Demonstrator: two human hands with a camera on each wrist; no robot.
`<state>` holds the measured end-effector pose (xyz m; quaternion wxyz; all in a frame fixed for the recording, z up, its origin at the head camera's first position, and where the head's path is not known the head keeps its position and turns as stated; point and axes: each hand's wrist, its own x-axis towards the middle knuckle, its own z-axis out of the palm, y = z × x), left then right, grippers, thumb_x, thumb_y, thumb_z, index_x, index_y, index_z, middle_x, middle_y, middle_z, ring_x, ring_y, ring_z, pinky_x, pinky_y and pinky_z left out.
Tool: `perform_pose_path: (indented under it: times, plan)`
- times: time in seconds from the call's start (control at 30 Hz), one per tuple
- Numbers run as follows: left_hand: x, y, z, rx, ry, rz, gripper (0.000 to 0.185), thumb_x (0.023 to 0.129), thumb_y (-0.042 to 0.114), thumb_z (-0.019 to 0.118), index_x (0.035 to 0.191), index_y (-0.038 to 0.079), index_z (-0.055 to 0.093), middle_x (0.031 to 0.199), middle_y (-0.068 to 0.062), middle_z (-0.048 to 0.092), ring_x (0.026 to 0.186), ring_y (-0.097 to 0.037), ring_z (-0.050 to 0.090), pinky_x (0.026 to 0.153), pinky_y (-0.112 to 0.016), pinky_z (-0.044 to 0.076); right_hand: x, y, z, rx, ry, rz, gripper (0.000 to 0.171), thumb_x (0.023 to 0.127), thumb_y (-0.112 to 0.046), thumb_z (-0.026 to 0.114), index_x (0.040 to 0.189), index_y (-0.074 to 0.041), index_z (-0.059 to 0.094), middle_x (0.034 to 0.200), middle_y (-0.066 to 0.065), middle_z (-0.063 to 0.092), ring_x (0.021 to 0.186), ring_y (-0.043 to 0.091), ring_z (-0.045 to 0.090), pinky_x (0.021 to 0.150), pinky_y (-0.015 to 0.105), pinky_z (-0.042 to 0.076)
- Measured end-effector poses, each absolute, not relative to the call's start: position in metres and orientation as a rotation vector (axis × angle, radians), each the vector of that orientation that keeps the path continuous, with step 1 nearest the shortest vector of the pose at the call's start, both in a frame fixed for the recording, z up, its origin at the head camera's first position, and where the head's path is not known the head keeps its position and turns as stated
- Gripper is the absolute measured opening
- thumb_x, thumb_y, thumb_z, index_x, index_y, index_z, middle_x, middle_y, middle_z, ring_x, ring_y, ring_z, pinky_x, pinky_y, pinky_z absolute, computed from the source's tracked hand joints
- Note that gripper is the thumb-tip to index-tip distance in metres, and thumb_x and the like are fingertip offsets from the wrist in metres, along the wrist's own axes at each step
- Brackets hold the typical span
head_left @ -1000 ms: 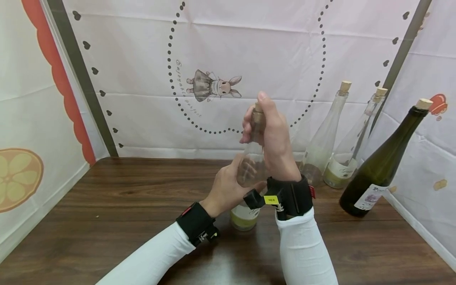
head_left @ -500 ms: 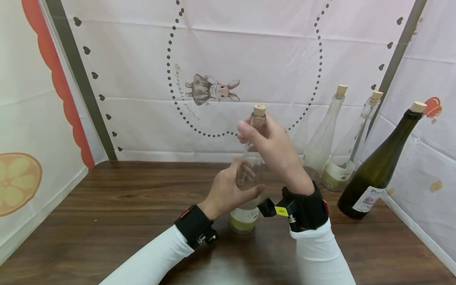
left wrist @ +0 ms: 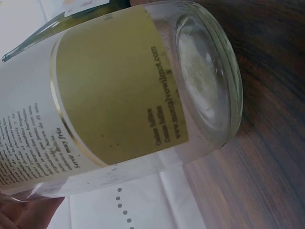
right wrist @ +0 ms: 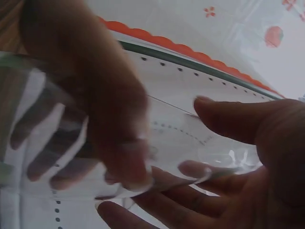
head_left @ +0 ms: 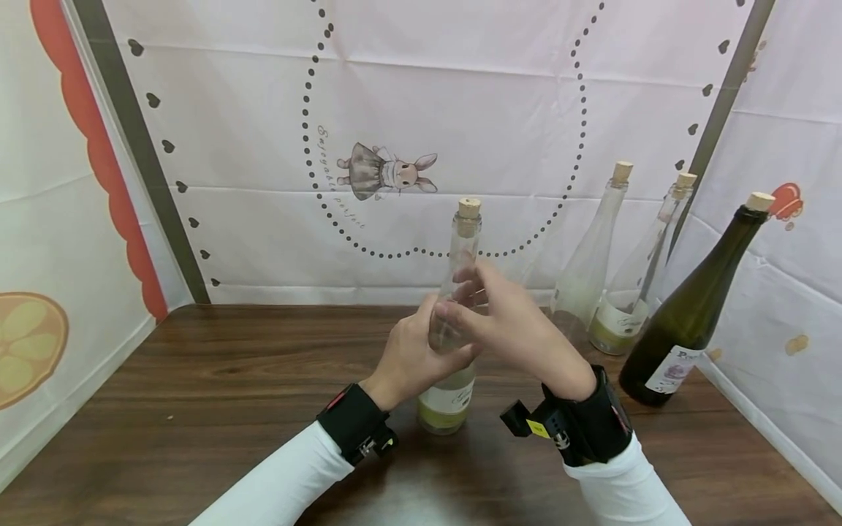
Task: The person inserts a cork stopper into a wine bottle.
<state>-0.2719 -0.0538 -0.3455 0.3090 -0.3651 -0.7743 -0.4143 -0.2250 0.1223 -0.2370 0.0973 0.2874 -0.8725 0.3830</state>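
Observation:
A clear glass bottle (head_left: 446,402) with a white and yellow-green label stands upright on the table, a cork (head_left: 469,209) seated in its mouth. My left hand (head_left: 408,356) grips the bottle's body above the label, thumb in front and fingers showing through the glass. My right hand (head_left: 520,332) is around the bottle's shoulder, just above the left hand, its fingers loosely curved. In the right wrist view, the right thumb (right wrist: 238,117) stands apart from the fingers behind the glass. The left wrist view shows the bottle's back label (left wrist: 114,95) and base close up.
Two clear corked bottles, one near (head_left: 579,285) and one farther right (head_left: 621,314), stand at the back right. Beside them is a dark green corked bottle (head_left: 697,314) with a white label. Printed white cloth (head_left: 263,146) walls the brown wooden table (head_left: 230,409).
My right hand has come down from the cork and neck to the bottle's shoulder, uncovering the cork. My left hand keeps its grip, and the bottle stays in place.

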Motion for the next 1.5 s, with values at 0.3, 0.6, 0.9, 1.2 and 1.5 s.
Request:
perform_pose_path:
  times: [0.3,0.6,0.9,1.2,1.5]
  plan:
    - [-0.272,-0.057,-0.345,-0.963,-2.065,-1.074,0.056,0.086,0.026,0.087,0.126,0.007,0.054,0.097,-0.005,0.072,0.075,-0.017,0.063,0.063,-0.031,0.05,-0.221,0.113,-0.251,0.768,-2.455,1.147,0.045,0.102,-0.028,0.076,0.135,-0.008,0.055,0.119,0.009,0.069,0.109,0.027,0.068,0.092,0.048,0.057]
    - [-0.274,-0.068,-0.339,-0.983,-2.124,-0.945,0.067,0.102,0.075,0.046,0.121,0.011,0.058,0.077,0.004,0.061,0.065,-0.009,0.058,0.057,-0.031,0.047,-0.221,0.116,-0.253,0.746,-2.407,1.173,0.044,0.102,-0.035,0.076,0.136,-0.014,0.057,0.114,0.006,0.071,0.102,0.025,0.07,0.083,0.045,0.058]
    - [-0.297,-0.099,-0.344,-0.914,-2.144,-0.925,0.085,0.105,0.078,0.024,0.138,0.011,0.064,0.116,-0.01,0.078,0.094,-0.023,0.077,0.074,-0.045,0.06,-0.228,0.129,-0.248,0.632,-2.424,1.106,0.047,0.1,-0.037,0.077,0.133,-0.01,0.058,0.111,0.011,0.073,0.102,0.029,0.072,0.084,0.05,0.059]
    - [-0.331,-0.159,-0.361,-0.361,-2.504,-0.863,0.074,0.105,0.069,0.046,0.149,0.011,0.057,0.148,-0.017,0.06,0.128,-0.041,0.06,0.096,-0.059,0.051,-0.226,0.156,-0.24,0.488,-2.461,1.139,0.054,0.102,-0.045,0.073,0.138,-0.01,0.054,0.12,0.015,0.068,0.112,0.035,0.066,0.088,0.05,0.055]
    - [-0.339,-0.193,-0.367,-0.206,-2.716,-0.837,0.091,0.103,0.075,0.04,0.16,0.005,0.043,0.168,-0.025,0.032,0.156,-0.049,0.02,0.112,-0.084,0.012,-0.223,0.181,-0.237,0.374,-2.481,1.109,0.059,0.102,-0.05,0.069,0.142,-0.01,0.052,0.125,0.017,0.065,0.115,0.037,0.065,0.092,0.052,0.052]
